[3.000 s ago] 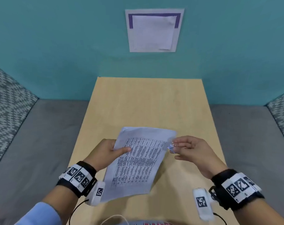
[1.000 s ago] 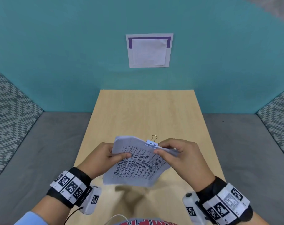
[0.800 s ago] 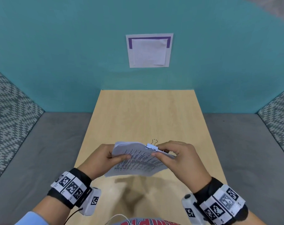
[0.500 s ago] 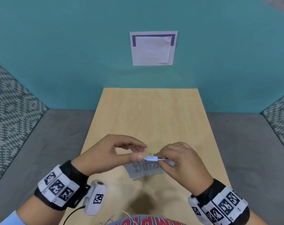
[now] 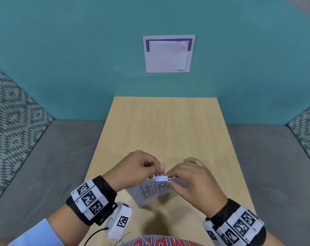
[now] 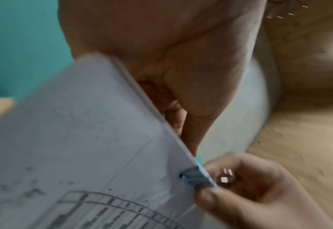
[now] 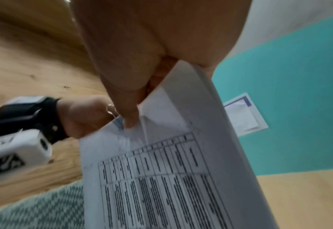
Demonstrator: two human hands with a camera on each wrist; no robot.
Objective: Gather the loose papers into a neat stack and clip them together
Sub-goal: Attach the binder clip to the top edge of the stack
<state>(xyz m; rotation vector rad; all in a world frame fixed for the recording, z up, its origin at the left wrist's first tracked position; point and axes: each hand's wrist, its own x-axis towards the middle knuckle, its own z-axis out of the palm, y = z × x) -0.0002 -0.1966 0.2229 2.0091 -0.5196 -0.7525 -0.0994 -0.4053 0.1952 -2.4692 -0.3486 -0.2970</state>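
The stack of printed papers point(image 5: 150, 190) hangs above the near end of the wooden table point(image 5: 168, 130), top edge up, printed side towards me. A small pale blue binder clip point(image 5: 161, 178) sits on that top edge. My left hand point(image 5: 159, 170) pinches the clip's wire handle from above. My right hand point(image 5: 172, 179) grips the top edge just right of the clip, thumb on the printed side. In the right wrist view the thumb presses the papers point(image 7: 181, 170) beside the clip point(image 7: 117, 124). The left wrist view shows the clip point(image 6: 198, 178) biting the papers point(image 6: 83, 139).
A white sheet with a purple border point(image 5: 168, 53) hangs on the teal wall behind the table. Grey bench seats point(image 5: 53, 157) flank the table, with patterned cushions point(image 5: 14, 118) at the outer edges. The far half of the table is bare wood.
The clip went onto the stack's top edge. The stack tipped from facing me to nearly edge-on. My left hand let go of the left edge and took the clip's handle.
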